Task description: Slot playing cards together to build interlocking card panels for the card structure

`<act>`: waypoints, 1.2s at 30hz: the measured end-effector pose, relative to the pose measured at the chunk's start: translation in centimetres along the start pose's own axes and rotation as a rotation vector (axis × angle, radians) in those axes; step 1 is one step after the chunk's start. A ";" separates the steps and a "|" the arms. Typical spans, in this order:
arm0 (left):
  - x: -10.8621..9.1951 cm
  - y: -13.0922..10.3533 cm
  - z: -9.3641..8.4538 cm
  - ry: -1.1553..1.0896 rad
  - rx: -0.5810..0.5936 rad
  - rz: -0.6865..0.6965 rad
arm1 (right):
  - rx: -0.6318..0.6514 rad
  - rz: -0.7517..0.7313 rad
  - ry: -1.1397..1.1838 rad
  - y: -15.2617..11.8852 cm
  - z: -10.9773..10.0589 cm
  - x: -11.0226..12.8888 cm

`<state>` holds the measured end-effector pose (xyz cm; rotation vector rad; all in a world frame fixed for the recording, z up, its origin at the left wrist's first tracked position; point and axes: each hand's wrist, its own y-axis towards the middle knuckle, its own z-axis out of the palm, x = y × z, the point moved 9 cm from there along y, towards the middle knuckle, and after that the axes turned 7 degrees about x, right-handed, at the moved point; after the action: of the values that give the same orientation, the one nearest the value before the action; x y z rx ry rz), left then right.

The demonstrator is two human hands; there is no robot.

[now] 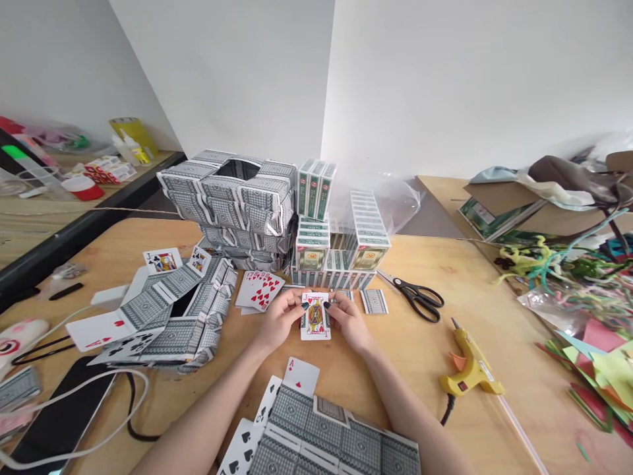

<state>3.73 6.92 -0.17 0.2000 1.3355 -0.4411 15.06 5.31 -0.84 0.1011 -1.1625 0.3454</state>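
A jack of hearts card (315, 318) lies face up between my hands at the middle of the table. My left hand (283, 315) pinches its left edge, and my right hand (347, 319) pinches its right edge. Just to the right is a small folded card piece (374, 301). Fanned heart cards (260, 290) lie left of my hands. Close to my body sits a panel of joined cards (336, 439), with an ace of diamonds (301, 376) at its upper edge. On the left stands a partly built card box (192, 323) with loose cards over it.
Stacked card-covered boxes (230, 191) and boxed card decks (314, 251) stand behind. Black-handled scissors (419, 298) and a yellow glue gun (472, 373) lie right. Left are a black phone (64, 415) and white cable (133, 373). Coloured scraps (601, 356) cover the far right.
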 end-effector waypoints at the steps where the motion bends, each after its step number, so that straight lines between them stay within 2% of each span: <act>1: 0.0 0.0 0.0 0.000 0.000 0.000 | -0.002 0.002 -0.008 0.0 0.0 0.0; 9: -0.4 -0.2 0.2 0.036 -0.035 0.049 | 0.011 -0.014 0.006 -0.2 0.2 0.1; 20: 0.0 -0.2 0.6 0.016 -0.026 0.001 | -0.004 -0.034 0.032 -0.1 0.2 0.1; 25: 0.3 -0.4 0.7 0.056 -0.025 0.028 | 0.002 -0.018 0.047 0.0 0.5 -0.1; 36: -0.1 -0.6 0.2 0.084 -0.087 0.028 | 0.001 -0.025 0.072 -0.2 1.0 0.2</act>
<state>3.68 6.35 0.07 0.1661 1.4296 -0.3536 14.34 4.95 -0.21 0.1035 -1.0892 0.3252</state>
